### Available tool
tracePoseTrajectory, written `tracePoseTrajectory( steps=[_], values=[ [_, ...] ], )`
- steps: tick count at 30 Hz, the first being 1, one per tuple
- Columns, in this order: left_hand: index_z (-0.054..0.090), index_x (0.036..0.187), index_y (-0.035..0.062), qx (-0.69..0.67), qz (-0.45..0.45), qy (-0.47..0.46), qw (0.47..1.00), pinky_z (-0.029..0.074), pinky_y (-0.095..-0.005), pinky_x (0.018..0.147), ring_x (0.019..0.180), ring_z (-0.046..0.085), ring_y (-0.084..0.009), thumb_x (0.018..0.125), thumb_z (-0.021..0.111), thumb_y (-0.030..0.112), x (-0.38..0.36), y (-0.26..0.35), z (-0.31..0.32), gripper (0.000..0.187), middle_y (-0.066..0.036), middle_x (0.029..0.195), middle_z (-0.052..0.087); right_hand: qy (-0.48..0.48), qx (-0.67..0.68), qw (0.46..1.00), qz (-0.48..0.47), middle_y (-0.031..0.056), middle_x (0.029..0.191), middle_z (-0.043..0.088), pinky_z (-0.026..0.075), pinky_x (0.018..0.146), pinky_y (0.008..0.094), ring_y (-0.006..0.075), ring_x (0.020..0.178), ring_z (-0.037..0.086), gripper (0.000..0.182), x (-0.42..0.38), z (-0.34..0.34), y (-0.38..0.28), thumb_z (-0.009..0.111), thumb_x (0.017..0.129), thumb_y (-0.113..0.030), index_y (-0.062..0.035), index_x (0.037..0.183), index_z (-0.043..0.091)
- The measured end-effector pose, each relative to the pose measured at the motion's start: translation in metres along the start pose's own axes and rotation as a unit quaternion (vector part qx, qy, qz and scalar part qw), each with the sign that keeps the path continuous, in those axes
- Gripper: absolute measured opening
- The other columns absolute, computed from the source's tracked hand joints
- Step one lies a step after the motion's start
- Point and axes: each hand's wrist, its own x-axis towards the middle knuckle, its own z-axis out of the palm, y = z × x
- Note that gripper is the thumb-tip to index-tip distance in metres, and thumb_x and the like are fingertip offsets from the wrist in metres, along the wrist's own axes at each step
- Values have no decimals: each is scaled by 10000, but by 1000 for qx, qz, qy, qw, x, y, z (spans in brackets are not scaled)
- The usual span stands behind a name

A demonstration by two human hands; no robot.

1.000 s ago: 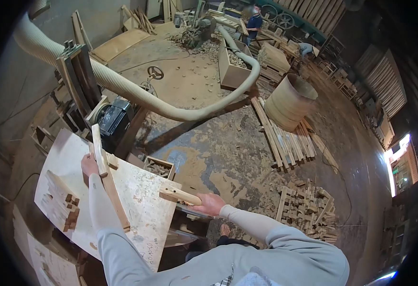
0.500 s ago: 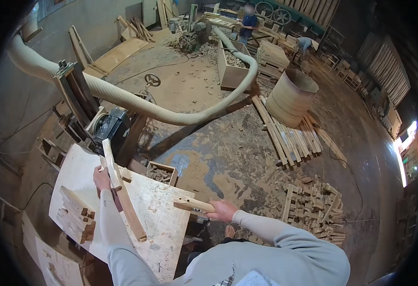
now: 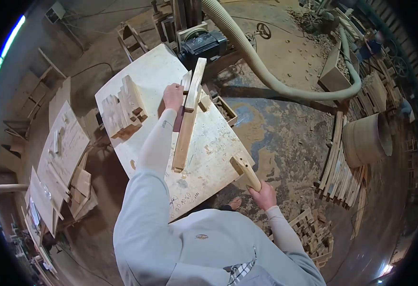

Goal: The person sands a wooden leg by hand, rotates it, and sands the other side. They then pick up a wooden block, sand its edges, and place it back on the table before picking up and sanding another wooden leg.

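Note:
My left hand (image 3: 173,97) is over the pale worktable (image 3: 214,143), closed on a short piece of wood (image 3: 186,81) that is mostly hidden by the fingers. Right beside it, a long wooden bar (image 3: 185,136) lies along the table, with another wooden length (image 3: 197,78) at its far end. At the table's near right corner, my right hand (image 3: 264,194) grips one end of a wooden piece (image 3: 249,175) with dark holes near its other end. Several cut wooden pieces (image 3: 125,102) are stacked on the table's left side.
Beyond the table stands a machine with a black motor (image 3: 204,47). A ribbed hose (image 3: 276,88) curves across the floor. A small box of offcuts (image 3: 225,112) sits behind the table; a large drum (image 3: 366,140) and stacked blocks (image 3: 311,236) stand to the right.
My view has swung left and down, so the table appears farther right. Both hands keep their holds; the left remains beside the long bar and the right at the table corner.

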Motion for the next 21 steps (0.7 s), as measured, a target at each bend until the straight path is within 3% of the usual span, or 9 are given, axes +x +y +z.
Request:
tracePoseTrajectory(
  steps=[1,5,7,14,16,21],
  values=[
    [835,1045,31,-5,-28,-43,999,583,-498,971,1057,753,-414,973,757,272,0,2,2,264,-218,1027,809,9,1,1000,0,277,947,778,597,797,583,497,911,756,517,1,0,2,815,926,-529,-39,1048,705],
    [837,1036,32,-14,-46,-25,999,594,-501,955,1008,786,-410,964,774,273,-1,9,15,259,-223,1028,822,-1,4,1000,14,281,935,771,595,797,588,499,915,755,515,-2,-2,1,810,931,-530,-38,1042,703],
    [839,987,31,-88,-88,-28,992,595,-494,943,988,785,-410,954,792,274,12,7,26,249,-216,998,821,-2,0,1000,16,284,923,767,596,793,589,501,910,755,513,1,1,0,812,933,-524,-33,1031,698],
    [845,996,31,-27,-75,-9,997,602,-467,909,950,796,-377,959,809,305,31,23,34,279,-202,953,825,-11,-14,999,30,275,913,770,600,788,593,510,883,752,475,1,1,4,820,929,-482,-41,1050,692],
    [821,929,26,-45,-61,-5,997,582,-512,900,958,761,-422,948,805,293,34,21,38,268,-216,963,806,3,-17,999,35,282,892,764,599,775,570,498,874,755,454,2,-1,0,846,910,-440,-27,1041,710],
    [807,953,40,-35,-51,17,998,561,-516,936,1009,732,-416,962,791,298,31,23,43,258,-218,1003,771,-15,-10,999,32,277,945,775,597,807,592,506,916,752,435,2,-1,8,829,923,-440,-49,1055,691]
  ],
)
